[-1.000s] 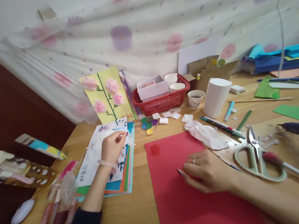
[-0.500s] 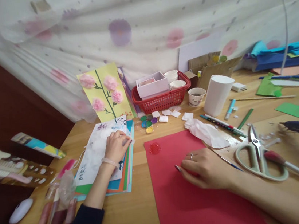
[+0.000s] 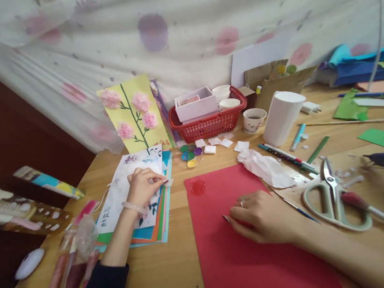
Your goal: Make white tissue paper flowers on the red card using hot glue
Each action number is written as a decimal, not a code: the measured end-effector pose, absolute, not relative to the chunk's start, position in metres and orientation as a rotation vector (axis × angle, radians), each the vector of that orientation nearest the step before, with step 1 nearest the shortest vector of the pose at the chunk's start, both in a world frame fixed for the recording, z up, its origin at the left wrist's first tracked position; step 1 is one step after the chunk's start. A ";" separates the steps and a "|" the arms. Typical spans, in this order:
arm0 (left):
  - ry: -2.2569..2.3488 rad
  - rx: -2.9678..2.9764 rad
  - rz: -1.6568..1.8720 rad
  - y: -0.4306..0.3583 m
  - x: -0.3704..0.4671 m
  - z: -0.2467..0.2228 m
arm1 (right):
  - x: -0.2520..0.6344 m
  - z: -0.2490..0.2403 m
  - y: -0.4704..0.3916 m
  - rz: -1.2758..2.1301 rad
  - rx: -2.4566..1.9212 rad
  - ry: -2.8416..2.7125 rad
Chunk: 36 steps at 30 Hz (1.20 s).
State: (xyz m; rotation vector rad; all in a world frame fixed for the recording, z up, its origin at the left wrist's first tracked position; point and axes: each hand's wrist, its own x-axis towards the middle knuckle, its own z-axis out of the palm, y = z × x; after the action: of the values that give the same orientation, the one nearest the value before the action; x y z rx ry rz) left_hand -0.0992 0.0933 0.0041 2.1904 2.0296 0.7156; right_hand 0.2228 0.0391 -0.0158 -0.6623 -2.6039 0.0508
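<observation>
Gap between paper stack (image 3: 154,234) and red sheet (image 3: 222,263)

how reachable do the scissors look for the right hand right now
Probably yes: the scissors lie close beside the right hand, with only a thin paintbrush lying low between them.

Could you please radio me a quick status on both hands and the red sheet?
Left hand pinching pale scrap. Right hand loosely curled on red sheet, palm hidden. Red blob near sheet's far-left corner; crumpled tissue along far edge.
</observation>
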 end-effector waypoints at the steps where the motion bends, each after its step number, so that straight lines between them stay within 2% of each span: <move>1: 2.006 2.157 0.730 0.093 -0.101 0.005 | 0.223 -0.016 0.039 0.055 -0.661 -2.608; 18: 1.638 2.158 0.609 0.083 -0.122 0.030 | 0.221 -0.016 0.039 0.141 -0.623 -2.598; 23: 1.707 2.061 0.753 0.077 -0.111 0.038 | 0.222 -0.014 0.039 0.163 -0.652 -2.602; 25: 1.677 1.958 0.892 0.072 -0.095 0.038 | 0.222 -0.011 0.036 0.287 -0.726 -2.562; 27: 1.571 1.812 1.048 0.063 -0.072 0.036 | 0.220 -0.009 0.032 0.554 -0.854 -2.422; 31: 1.336 1.615 1.057 0.037 -0.026 0.024 | 0.213 -0.008 0.022 1.134 -0.947 -1.956; 33: 1.276 1.652 1.059 0.025 -0.010 0.016 | 0.211 -0.010 0.018 1.257 -0.873 -1.829; 36: 1.208 1.780 1.114 0.013 0.002 0.008 | 0.211 -0.013 0.015 1.231 -0.793 -1.806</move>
State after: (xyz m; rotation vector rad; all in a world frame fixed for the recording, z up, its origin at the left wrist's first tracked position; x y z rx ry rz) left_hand 0.0019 0.0126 0.0085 1.7803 1.2077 1.1142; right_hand 0.2111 0.0151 -0.0126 -0.7929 -1.8061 1.2312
